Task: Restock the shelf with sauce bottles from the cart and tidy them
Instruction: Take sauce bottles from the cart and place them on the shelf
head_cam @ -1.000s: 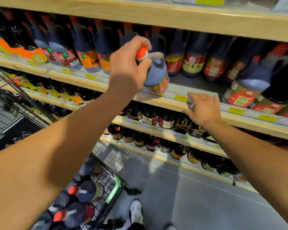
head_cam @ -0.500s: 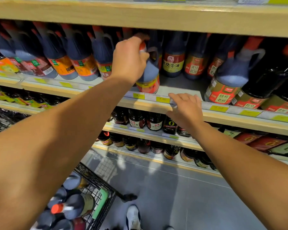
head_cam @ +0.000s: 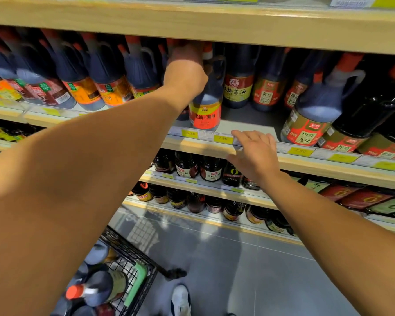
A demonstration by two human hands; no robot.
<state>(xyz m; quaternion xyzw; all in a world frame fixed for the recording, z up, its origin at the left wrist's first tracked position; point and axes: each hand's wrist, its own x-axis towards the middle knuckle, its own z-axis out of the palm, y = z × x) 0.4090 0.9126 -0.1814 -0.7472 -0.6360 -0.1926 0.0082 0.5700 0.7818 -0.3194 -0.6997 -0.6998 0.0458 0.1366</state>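
My left hand is closed around the neck of a dark sauce bottle with an orange cap and a red-and-yellow label. That bottle stands upright on the grey shelf, near its front edge. My right hand rests with spread fingers on the shelf's price rail, holding nothing. Bottom left, the black wire cart holds several more dark bottles, one with an orange cap.
Rows of similar handled bottles fill the shelf to the left, and bigger ones stand to the right. A bare gap lies between them. Smaller bottles line the lower shelves. My shoe is on the grey floor.
My left hand has carried the bottle from in front of the shelf edge deeper onto the shelf and set it upright. My right hand stayed on the price rail.
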